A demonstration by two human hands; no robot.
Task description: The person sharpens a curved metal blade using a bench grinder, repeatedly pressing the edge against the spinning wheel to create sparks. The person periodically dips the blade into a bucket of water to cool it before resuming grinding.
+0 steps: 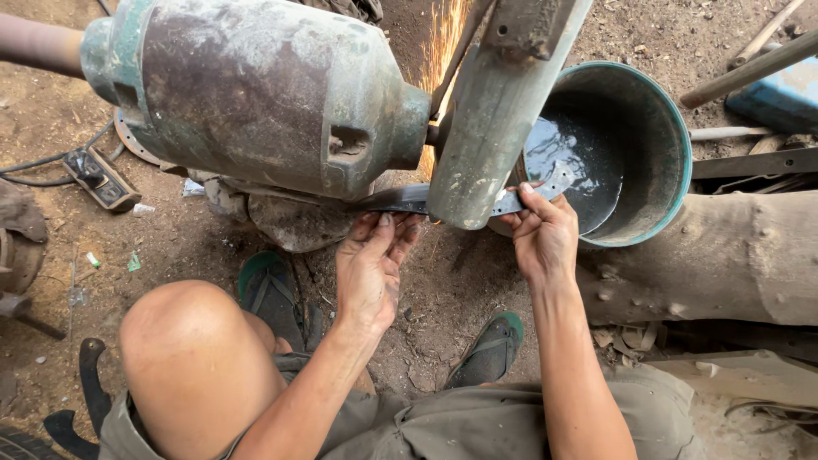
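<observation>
The left hand (371, 268) is reaching up from the six o'clock side toward a long flat metal blade (400, 199), its fingers (385, 228) lying nearly straight and close together, their tips pressing against the underside of the blade's dark, tapering end. The right hand (543, 234) is gripping the other end of the same blade at about three o'clock of the left one: the fingers are curling around the strip from below and the thumb is lying over its top edge, so the hand is clenched on the metal. The blade is lying roughly level between the two hands, and its middle is passing behind the green wheel guard (498, 111) of a bench grinder. Orange sparks (443, 51) are flying off toward twelve o'clock from behind that guard. The grinder's heavy, worn motor housing (256, 94) is filling the view at ten o'clock of the hands.

At two o'clock of the right hand a round green bucket (669, 128) is standing on the dirt, holding dark, shiny liquid (579, 149); the blade's right tip is showing over its near rim. A thick log (724, 255) is lying at three o'clock of the right hand, just beside the bucket. Below the hands, green sandals (490, 349) are resting on the ground.
</observation>
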